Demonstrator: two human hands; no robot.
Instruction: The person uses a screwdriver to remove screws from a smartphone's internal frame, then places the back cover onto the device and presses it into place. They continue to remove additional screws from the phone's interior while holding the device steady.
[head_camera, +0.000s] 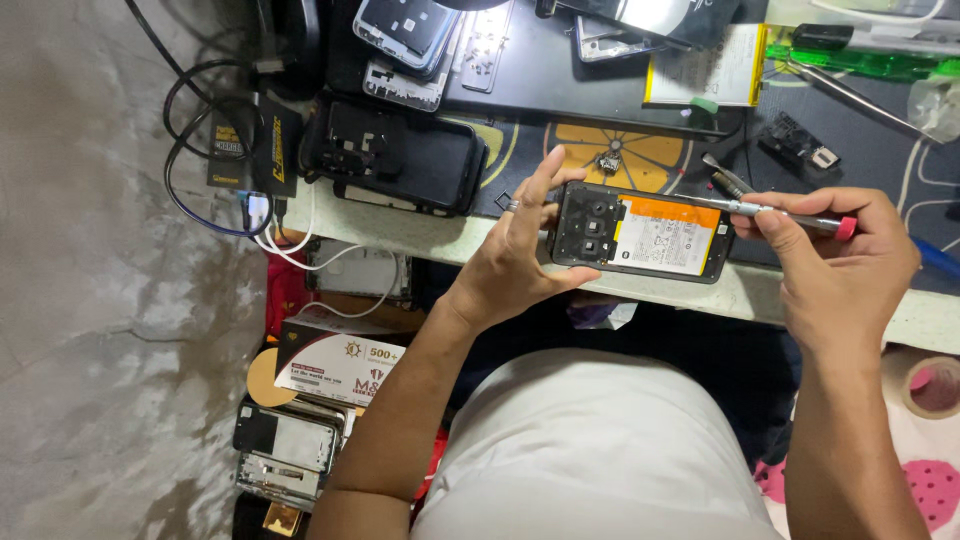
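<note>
**Q:** Watching over the head cam here. How would you handle this bit with the opened phone?

**Me:** Here's what I've got. My left hand (515, 250) cups the camera end of the opened phone (640, 232), thumb under the near edge, fingers spread upright behind that end, not clamped flat. My right hand (835, 255) pinches a thin screwdriver (775, 212) between thumb and fingertips, red cap toward the right. The phone is held up just above the front edge of the workbench (700, 290), not resting on it as far as I can tell.

To do it well, I'd say keep the left grip steady, keep the fingers clear of the battery (668, 235), and bring the tip in light and square so it doesn't skate across the label.

**Q:** Which way is it pointing?

**Me:** Long axis runs left-right, roughly parallel to the workbench's front edge, tilted slightly down toward the right. Camera end points to my left hand, the other end to my right. Open back faces up at me. The screwdriver lies nearly along that same line, over the top right corner of the phone.
</note>
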